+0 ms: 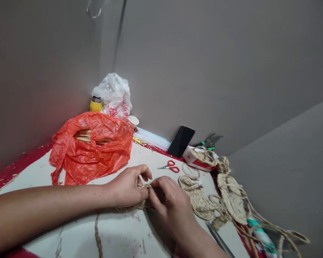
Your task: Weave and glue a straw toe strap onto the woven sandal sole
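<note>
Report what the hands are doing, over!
Left hand, right hand: both holding braided straw. Straw partly hidden by them. Red-handled scissors lie beyond, out of the way.

Bare forearms (pixel 51 209) extend from left and near right, left hand (pixel 126 188) and right hand (pixel 173 200) close together, fingers (pixel 145 171) curled.

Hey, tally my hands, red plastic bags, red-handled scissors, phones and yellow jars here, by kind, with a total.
Hands: 2, left hand, right hand
Red plastic bag: 1
Red-handled scissors: 1
Black phone: 1
Yellow jar: 1
Total: 6
</note>
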`<state>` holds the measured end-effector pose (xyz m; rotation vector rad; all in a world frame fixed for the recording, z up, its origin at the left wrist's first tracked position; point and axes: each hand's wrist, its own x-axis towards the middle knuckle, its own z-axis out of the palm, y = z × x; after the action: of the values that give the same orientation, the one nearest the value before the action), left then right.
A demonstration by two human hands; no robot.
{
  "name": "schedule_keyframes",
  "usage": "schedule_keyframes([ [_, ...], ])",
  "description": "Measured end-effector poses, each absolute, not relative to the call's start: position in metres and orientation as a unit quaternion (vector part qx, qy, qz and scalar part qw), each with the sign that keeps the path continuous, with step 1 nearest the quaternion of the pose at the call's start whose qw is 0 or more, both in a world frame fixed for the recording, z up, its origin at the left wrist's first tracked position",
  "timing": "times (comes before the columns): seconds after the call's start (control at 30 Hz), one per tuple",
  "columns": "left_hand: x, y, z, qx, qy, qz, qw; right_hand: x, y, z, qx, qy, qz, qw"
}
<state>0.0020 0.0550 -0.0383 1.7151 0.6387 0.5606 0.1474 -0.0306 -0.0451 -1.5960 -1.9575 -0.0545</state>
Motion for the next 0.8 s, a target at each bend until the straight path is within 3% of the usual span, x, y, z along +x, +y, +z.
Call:
schedule_keyframes([
  [0.1,0.005,0.056,-0.048,0.651,0.252,0.218,0.681,0.149,-0.03,-0.042,-0.613,-0.734,-0.006,0.291],
  [0.33,0.002,0.056,-0.039,0.549,0.238,0.246,0.762,0.156,-0.039,-0.013,-0.608,-0.715,0.089,0.333],
  [0.53,-0.002,0.053,-0.02,0.489,0.234,0.31,0.781,0.171,-0.064,0.0,-0.606,-0.641,-0.048,0.469],
  [0.8,-0.005,0.044,-0.012,0.471,0.227,0.356,0.774,0.154,-0.074,0.006,-0.541,-0.721,-0.245,0.357],
])
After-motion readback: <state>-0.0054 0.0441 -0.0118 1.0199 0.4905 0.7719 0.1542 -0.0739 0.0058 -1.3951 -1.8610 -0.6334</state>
